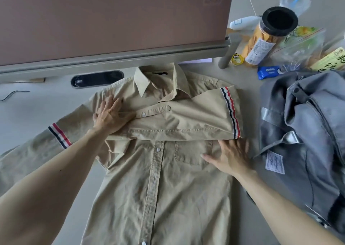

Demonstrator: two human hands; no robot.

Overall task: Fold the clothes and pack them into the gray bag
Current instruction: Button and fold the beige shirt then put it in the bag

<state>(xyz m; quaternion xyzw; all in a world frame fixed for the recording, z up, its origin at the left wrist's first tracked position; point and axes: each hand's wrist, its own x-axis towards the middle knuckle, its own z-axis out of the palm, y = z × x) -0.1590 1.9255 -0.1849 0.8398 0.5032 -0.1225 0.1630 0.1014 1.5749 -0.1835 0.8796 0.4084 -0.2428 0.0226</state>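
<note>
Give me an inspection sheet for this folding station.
Surface: pale table.
Job's things: beige shirt face up, one sleeve folded across the chest; gray bag to its right.
Clutter: snack canister, Oreo pack and zip bags beyond the bag.
Hands: left hand and right hand flat on the shirt, holding nothing.
Cables: dark cord at far left.
Surroundings: brown partition panel behind.
</note>
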